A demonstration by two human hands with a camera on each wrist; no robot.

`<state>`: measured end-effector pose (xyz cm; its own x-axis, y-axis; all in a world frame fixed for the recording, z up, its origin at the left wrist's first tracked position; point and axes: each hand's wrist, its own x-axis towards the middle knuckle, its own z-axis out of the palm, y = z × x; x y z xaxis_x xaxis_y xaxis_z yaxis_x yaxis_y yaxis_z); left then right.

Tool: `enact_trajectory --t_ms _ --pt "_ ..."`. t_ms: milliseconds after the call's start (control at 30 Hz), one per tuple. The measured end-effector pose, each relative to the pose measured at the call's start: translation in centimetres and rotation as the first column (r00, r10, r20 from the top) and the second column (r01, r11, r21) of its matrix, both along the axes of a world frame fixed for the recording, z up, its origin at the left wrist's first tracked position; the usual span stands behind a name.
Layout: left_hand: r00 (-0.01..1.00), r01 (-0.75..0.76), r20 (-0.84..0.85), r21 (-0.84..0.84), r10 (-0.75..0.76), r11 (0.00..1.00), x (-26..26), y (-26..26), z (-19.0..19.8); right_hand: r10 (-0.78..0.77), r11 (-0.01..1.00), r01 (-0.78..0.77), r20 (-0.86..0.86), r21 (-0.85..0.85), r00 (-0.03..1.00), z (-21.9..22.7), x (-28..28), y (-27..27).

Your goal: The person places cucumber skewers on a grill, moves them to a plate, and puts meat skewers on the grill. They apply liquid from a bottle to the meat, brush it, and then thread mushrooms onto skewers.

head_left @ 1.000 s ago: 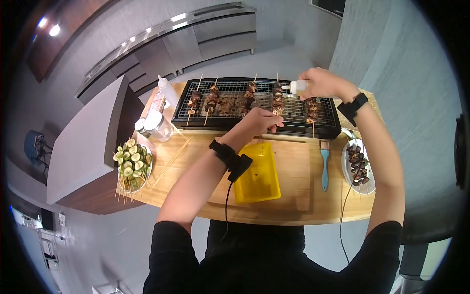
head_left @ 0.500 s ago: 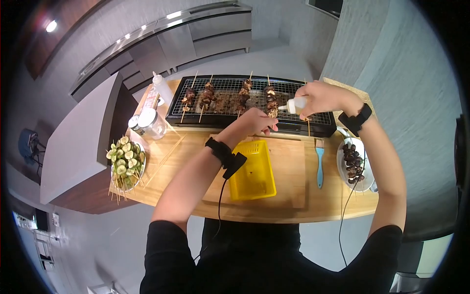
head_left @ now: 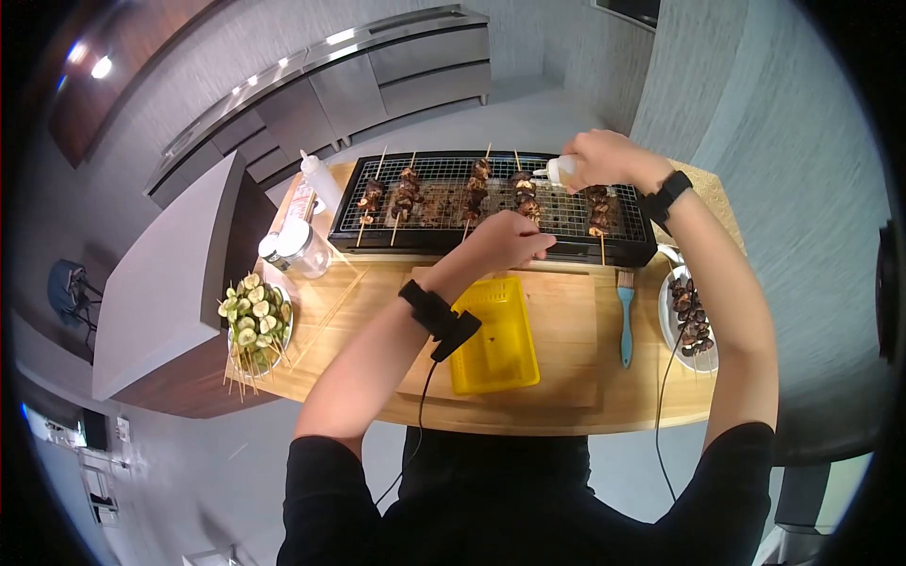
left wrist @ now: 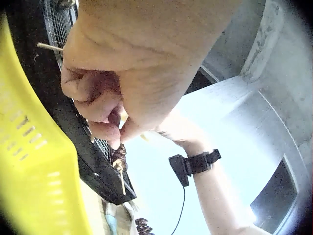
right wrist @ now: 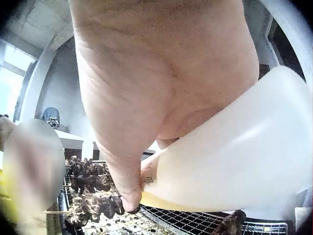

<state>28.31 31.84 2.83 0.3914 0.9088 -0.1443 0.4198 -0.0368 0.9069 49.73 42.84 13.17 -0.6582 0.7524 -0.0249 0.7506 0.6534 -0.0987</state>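
Skewers of browned meat lie across a black grill (head_left: 434, 243). My left hand (head_left: 505, 241) is at the grill's front edge, fingers curled in the left wrist view, pinching the lower end of the fourth skewer (head_left: 525, 193) from the left. That stick end is hidden behind the fingers. My right hand (head_left: 604, 158) grips a translucent squeeze bottle (right wrist: 244, 152) containing a yellowish liquid. The bottle is tilted, its nozzle pointing left, close over the upper part of that skewer. To its right another skewer (head_left: 599, 209) lies on the wire mesh.
Nearest me are a yellow basket (head_left: 521, 375) on a cutting board (head_left: 571, 358) and a blue-handled brush (head_left: 626, 325). Plates of meat skewers (head_left: 692, 321) and sliced green vegetable skewers (head_left: 253, 316) flank them. Jars (head_left: 304, 247) and another squeeze bottle (head_left: 321, 179) stand left of the grill.
My right hand moved the bottle down along the skewer, then back up toward its far end. The left hand stays at the near end, its fingers turned slightly.
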Motion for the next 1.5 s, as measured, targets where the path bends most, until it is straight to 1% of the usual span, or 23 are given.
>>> enact_trajectory --t_ms 33,67,133,167,233,267,367,467,500,600,700,800,900,1067,1133,1267,1367,1433,1500 --pt "0.992 0.036 0.123 -0.059 -0.029 0.998 0.6 -0.3 0.1 -0.015 1.0 0.016 0.012 -0.012 1.0 0.2 0.0 -0.4" --pt "0.968 0.085 0.246 -0.112 -0.055 0.99 1.3 -0.5 0.3 0.022 0.999 -0.021 0.007 -0.048 1.0 0.3 0.2 -0.8" --pt "0.946 0.111 0.323 -0.288 -0.012 0.951 2.7 -1.0 1.0 0.074 0.991 -0.074 -0.006 -0.113 0.997 0.6 1.3 -1.9" --pt "0.934 0.132 0.357 -0.373 0.011 0.918 3.5 -1.2 1.2 0.066 0.989 -0.068 -0.019 -0.132 0.998 0.7 2.0 -2.5" --pt "0.935 0.169 0.353 -0.381 -0.025 0.909 4.9 -1.3 1.0 0.059 0.983 -0.065 -0.043 -0.171 0.997 1.1 3.4 -3.8" --pt "0.936 0.18 0.351 -0.386 -0.037 0.905 5.4 -1.4 1.0 0.034 0.984 -0.04 -0.037 -0.174 0.999 1.5 4.2 -4.6" --pt "0.968 0.154 0.244 -0.425 -0.051 0.892 6.7 -0.9 0.4 -0.019 0.983 0.011 -0.039 -0.182 0.999 2.8 6.5 -6.5" --pt "0.973 0.179 0.212 -0.468 -0.086 0.865 7.6 0.0 -0.4 -0.045 0.99 0.042 -0.025 -0.137 0.999 2.2 9.6 -6.9" --pt "0.971 0.19 0.222 -0.473 -0.092 0.86 7.9 0.2 -0.8 -0.032 0.991 0.021 -0.082 -0.133 0.996 1.9 10.5 -7.4" --pt "0.965 0.208 0.244 -0.488 -0.096 0.848 8.5 0.7 -1.3 -0.095 0.977 0.088 -0.026 -0.195 0.995 2.0 11.7 -8.4" --pt "0.968 0.195 0.238 -0.499 -0.083 0.845 9.3 1.3 -1.7 -0.124 0.966 0.107 -0.061 -0.237 0.99 1.3 12.6 -8.8" --pt "0.972 0.169 0.229 -0.524 -0.053 0.835 9.8 1.9 -1.9 -0.106 0.964 0.087 -0.064 -0.25 0.992 0.7 12.9 -8.6" --pt "0.97 0.147 0.242 -0.549 -0.011 0.823 10.2 1.9 -2.0 -0.086 0.985 0.08 -0.035 -0.15 0.996 0.7 12.7 -7.5" --pt "0.976 0.091 0.216 -0.556 0.038 0.826 10.6 1.9 -2.4 -0.14 0.988 0.141 -0.016 0.06 0.99 -0.8 12.6 -2.8" --pt "0.965 0.118 0.259 -0.562 0.039 0.818 10.5 2.1 -2.8 -0.184 0.975 0.188 -0.04 0.115 0.982 -1.2 12.3 -1.7" --pt "0.952 0.133 0.301 -0.581 0.06 0.803 10.5 2.3 -3.4 -0.177 0.983 0.177 0.015 0.047 0.984 -1.0 11.8 -2.1" --pt "0.958 0.126 0.283 -0.576 0.052 0.808 10.3 2.4 -3.3 -0.13 0.981 0.126 -0.017 -0.147 0.991 -0.4 12.1 -3.9" --pt "0.957 0.13 0.286 -0.562 0.044 0.817 10.1 2.5 -3.4 -0.122 0.969 0.122 0.014 -0.213 0.992 0.4 11.9 -5.7" --pt "0.96 0.12 0.277 -0.547 0.044 0.829 10.0 2.4 -3.6 -0.089 0.958 0.096 0.038 -0.269 0.995 0.5 11.9 -6.2"
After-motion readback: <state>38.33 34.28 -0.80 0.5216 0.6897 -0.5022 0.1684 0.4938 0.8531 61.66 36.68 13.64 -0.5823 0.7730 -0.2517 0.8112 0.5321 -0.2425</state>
